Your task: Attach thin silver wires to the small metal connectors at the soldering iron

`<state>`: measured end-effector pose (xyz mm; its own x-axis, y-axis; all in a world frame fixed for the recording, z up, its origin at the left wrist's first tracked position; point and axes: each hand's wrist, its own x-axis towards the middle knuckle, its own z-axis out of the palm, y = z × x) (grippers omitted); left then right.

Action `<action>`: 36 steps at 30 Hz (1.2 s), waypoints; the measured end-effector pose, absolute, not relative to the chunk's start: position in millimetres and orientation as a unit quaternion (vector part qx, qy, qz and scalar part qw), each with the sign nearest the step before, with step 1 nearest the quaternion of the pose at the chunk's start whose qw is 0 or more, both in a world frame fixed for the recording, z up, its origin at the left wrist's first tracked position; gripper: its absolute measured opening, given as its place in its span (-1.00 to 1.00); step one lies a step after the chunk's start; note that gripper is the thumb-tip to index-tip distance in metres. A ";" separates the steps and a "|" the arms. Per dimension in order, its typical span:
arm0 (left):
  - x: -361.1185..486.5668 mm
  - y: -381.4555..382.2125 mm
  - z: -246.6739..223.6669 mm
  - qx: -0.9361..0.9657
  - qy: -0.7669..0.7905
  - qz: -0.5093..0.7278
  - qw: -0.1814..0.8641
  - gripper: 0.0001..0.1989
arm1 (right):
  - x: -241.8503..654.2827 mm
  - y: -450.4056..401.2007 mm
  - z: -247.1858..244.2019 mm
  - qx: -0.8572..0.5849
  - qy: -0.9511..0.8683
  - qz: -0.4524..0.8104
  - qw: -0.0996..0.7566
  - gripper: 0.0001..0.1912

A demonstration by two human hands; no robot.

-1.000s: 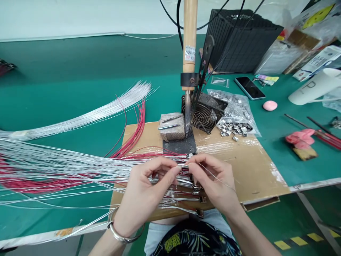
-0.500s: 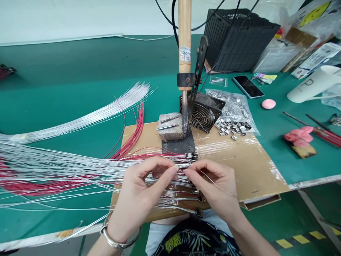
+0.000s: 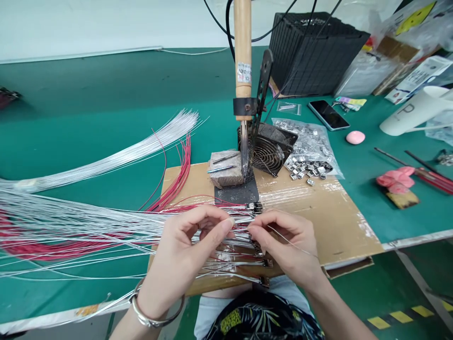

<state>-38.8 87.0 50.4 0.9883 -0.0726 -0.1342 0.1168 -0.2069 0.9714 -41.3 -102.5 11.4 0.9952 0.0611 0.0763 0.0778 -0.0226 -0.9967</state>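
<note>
My right hand (image 3: 299, 259) pinches a thin wire (image 3: 290, 242); left hand (image 3: 189, 248) pinched closed, contents unclear; several wired connectors (image 3: 264, 282) done, loose metal connectors (image 3: 300, 169) remain unwired.

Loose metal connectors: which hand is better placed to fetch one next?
Right, probably: the right hand sits nearer the metal connectors, with cardboard between, though it holds a thin wire. The left hand is farther.
</note>
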 end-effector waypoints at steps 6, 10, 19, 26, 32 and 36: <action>-39.7 85.3 52.0 0.781 -0.002 -0.095 0.618 -0.85 | -38.5 -103.2 11.5 -0.719 -0.065 -0.028 0.691 -0.90; -38.6 85.2 51.4 0.786 -0.010 -0.097 0.611 -0.84 | -37.8 -104.0 14.4 -0.734 -0.086 -0.044 0.672 -0.90; -38.6 85.2 51.1 0.783 -0.011 -0.129 0.609 -0.83 | -38.5 -106.6 15.8 -0.743 -0.091 -0.049 0.661 -0.90; -38.1 83.0 51.6 0.781 -0.001 -0.125 0.612 -0.81 | -39.9 -106.6 13.4 -0.737 -0.079 -0.051 0.669 -0.92; -37.4 80.6 51.5 0.782 0.007 -0.101 0.615 -0.82 | -43.0 -103.6 10.0 -0.713 -0.057 -0.043 0.698 -0.92; -34.2 82.5 52.0 0.763 0.003 -0.133 0.633 -0.80 | -42.3 -103.1 8.7 -0.702 -0.091 -0.069 0.703 -0.89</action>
